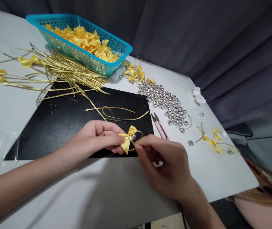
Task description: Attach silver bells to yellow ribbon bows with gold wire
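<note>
Our left hand pinches a yellow bow between thumb and fingers, just above the near edge of the black mat. Our right hand has its fingertips closed narrow on the gold wire that loops round the bow's middle, where a small silver bead sits. We judge the risk lies in the wire: pulled unevenly, it could kink or slip off the knot, and the bead could drop and roll off the table, since the hands work near its edge. A slack left pinch would let the bow twist. Pink snips lie just beside the right hand, with a heap of silver beads beyond. Loose wires lie on the mat, and a bundle of wires lies by the blue basket. Nothing stands between the hands, though the snips lie close to the right fingers
</note>
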`<control>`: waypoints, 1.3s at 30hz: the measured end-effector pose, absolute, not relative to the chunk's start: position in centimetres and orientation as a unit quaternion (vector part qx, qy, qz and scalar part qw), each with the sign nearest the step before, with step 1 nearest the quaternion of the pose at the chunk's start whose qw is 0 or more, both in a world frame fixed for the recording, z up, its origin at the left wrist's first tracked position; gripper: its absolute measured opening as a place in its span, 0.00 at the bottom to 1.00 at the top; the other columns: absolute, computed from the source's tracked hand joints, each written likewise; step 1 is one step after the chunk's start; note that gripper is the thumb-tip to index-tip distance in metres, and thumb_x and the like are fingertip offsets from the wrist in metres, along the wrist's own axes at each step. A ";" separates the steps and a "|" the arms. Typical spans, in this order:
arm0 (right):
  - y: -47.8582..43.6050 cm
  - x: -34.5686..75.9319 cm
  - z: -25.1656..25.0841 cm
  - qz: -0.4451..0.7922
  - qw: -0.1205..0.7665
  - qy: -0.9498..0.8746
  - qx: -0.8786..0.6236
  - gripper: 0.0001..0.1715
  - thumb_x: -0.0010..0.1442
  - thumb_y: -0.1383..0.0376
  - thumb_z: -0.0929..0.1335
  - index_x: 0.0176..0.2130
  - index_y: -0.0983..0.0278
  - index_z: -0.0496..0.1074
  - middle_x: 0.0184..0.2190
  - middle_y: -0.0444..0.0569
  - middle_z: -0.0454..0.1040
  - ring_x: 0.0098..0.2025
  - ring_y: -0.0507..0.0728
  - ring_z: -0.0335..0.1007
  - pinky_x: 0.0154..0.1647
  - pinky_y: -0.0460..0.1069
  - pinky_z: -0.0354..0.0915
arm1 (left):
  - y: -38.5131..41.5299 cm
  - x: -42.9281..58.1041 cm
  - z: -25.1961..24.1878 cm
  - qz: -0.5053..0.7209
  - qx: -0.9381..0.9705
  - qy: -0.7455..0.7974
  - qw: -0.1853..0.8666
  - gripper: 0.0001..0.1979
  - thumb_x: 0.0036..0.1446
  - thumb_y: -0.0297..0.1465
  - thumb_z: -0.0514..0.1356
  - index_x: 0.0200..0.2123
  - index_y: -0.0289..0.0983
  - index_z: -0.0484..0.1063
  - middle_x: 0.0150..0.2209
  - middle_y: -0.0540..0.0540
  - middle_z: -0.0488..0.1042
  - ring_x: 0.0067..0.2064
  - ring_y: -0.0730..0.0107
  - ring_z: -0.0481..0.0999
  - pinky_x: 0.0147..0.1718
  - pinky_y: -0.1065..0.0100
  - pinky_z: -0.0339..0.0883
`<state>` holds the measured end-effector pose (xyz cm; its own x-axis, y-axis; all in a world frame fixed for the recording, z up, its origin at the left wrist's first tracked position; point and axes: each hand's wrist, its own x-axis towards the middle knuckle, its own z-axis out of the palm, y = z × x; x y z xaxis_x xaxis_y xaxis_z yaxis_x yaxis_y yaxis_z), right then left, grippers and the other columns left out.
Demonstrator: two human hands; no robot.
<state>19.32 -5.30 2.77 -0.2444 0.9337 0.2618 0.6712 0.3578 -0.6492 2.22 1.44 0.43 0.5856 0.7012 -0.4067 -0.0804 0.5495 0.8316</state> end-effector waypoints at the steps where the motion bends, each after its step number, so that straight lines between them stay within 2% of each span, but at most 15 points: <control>1: -5.3 19.3 2.8 0.207 0.313 -0.762 -0.528 0.06 0.57 0.75 0.64 0.30 0.67 0.68 0.19 0.37 0.57 0.19 0.43 0.49 0.18 0.40 0.49 | 1.4 2.2 0.4 0.246 0.408 0.383 0.792 0.03 0.47 0.26 0.65 0.23 0.35 0.77 0.18 0.52 0.77 0.21 0.82 0.73 0.22 0.85 0.65; 12: -5.1 18.9 2.3 0.242 0.334 -0.738 -0.535 0.07 0.59 0.74 0.63 0.30 0.65 0.64 0.20 0.37 0.57 0.18 0.43 0.47 0.16 0.39 0.47 | 1.5 2.1 0.5 0.260 0.396 0.373 0.798 0.03 0.47 0.26 0.64 0.23 0.35 0.78 0.19 0.51 0.78 0.21 0.82 0.73 0.23 0.85 0.66; 19: -5.4 18.4 1.4 0.300 0.376 -0.695 -0.535 0.06 0.62 0.72 0.62 0.34 0.61 0.63 0.21 0.36 0.59 0.19 0.44 0.51 0.17 0.39 0.49 | 1.5 2.0 0.6 0.269 0.388 0.357 0.806 0.04 0.47 0.26 0.64 0.23 0.36 0.78 0.19 0.51 0.78 0.22 0.81 0.74 0.24 0.85 0.67; 25: -5.4 18.5 1.4 0.313 0.354 -0.699 -0.538 0.06 0.62 0.71 0.62 0.32 0.63 0.64 0.23 0.39 0.61 0.20 0.45 0.52 0.18 0.41 0.50 | 1.6 2.2 0.7 0.264 0.386 0.367 0.804 0.02 0.46 0.25 0.65 0.23 0.35 0.78 0.18 0.51 0.78 0.22 0.81 0.74 0.23 0.85 0.66; 32: -5.6 18.4 1.4 0.352 0.350 -0.663 -0.561 0.06 0.63 0.68 0.61 0.32 0.63 0.64 0.22 0.40 0.60 0.20 0.47 0.52 0.18 0.42 0.49 | 1.6 2.3 0.7 0.263 0.380 0.378 0.802 0.03 0.44 0.24 0.66 0.22 0.36 0.78 0.17 0.51 0.78 0.21 0.80 0.74 0.22 0.84 0.66; 39: -5.5 18.6 1.7 0.394 0.347 -0.651 -0.548 0.07 0.63 0.68 0.61 0.31 0.62 0.62 0.18 0.36 0.52 0.19 0.46 0.47 0.16 0.42 0.46 | 1.6 2.1 0.7 0.258 0.388 0.380 0.800 0.04 0.46 0.24 0.66 0.22 0.36 0.78 0.18 0.51 0.78 0.21 0.82 0.74 0.23 0.85 0.66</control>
